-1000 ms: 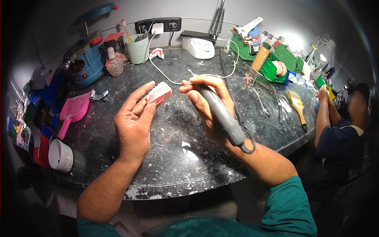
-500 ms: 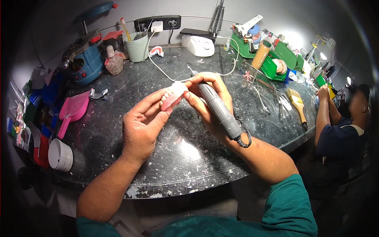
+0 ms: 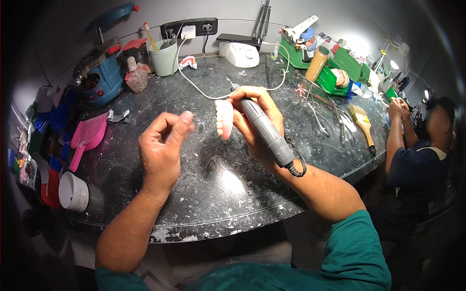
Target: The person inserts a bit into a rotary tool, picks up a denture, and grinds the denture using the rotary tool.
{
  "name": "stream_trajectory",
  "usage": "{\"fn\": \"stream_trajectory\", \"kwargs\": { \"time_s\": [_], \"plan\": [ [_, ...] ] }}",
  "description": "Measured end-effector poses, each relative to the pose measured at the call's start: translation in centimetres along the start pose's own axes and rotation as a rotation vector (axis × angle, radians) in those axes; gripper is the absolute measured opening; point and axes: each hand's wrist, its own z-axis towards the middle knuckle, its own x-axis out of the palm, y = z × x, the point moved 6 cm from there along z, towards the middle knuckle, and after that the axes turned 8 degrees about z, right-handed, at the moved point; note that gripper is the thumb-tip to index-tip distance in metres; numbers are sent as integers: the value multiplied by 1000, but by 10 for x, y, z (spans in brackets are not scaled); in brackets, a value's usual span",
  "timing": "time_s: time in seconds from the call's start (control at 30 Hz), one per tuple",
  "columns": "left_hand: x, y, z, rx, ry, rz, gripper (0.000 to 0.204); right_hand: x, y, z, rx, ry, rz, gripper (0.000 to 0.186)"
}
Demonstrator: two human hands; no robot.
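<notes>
My right hand is closed around a dark grey rotary handpiece, its thin bur pointing up and away from me. The same hand also pinches a pink denture with pale teeth, held upright above the bench with its tooth row toward the left. To the left of the denture, my left hand hovers with nothing in it. Its fingers are loosely bent and the thumb is raised; the fingertips are slightly blurred. A gap separates it from the denture.
The dark bench is speckled with white residue. A pink dustpan and white tub are at left; a brush, wire tools and green bins at right. A white control box stands behind. A co-worker sits at right.
My left hand has let go of the denture and drawn back to the left. The denture has turned more upright and now stays in my right hand beside the handpiece.
</notes>
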Motion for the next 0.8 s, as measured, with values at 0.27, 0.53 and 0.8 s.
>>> {"fn": "stream_trajectory", "kwargs": {
  "time_s": [0.27,0.53,0.8],
  "plan": [
    [17,-43,-1,299,18,105,35,7,2,0,29,66,11,27],
    [9,-42,2,479,99,371,39,16,0,-3,143,250,81,27],
    [11,-37,-3,303,131,209,40,12,-3,0,185,182,288,29]
  ]
}}
